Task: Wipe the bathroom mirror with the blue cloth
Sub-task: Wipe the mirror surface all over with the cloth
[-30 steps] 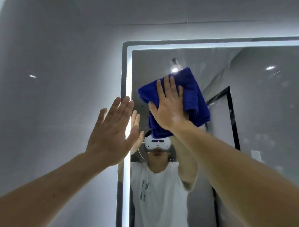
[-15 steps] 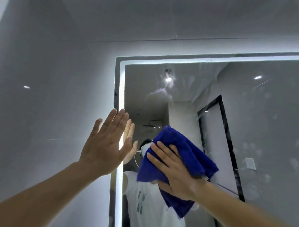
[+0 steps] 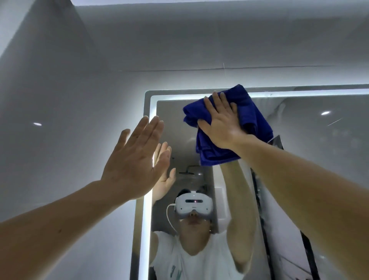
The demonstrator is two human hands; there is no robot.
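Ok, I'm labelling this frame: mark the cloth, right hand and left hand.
cloth [image 3: 211,155]: head view, lower folded part.
right hand [image 3: 221,128]: head view, back of hand.
left hand [image 3: 131,167]: head view, back of hand.

- Wall [image 3: 69,100]: grey, glossy, fills the left and upper part of the view.
- Seam [image 3: 259,68]: thin horizontal line across the wall, met by one short vertical joint.
- Ceiling [image 3: 219,2]: pale strip along the top edge.
- Glare spot [image 3: 37,124]: small bright oval on the wall, at left.
- Headset [image 3: 193,206]: white, seen in reflection, worn over the eyes.
- Cable [image 3: 168,215]: white, loops from the headset's side down to the shoulder.
- Shirt [image 3: 199,265]: white, with green print near the lower edge.
- Shower head [image 3: 189,172]: dark, in reflection, above the headset.
- Door frame [image 3: 259,199]: black, in reflection, right of the headset.
- Downlight [image 3: 325,113]: bright oval, in reflection, upper right.
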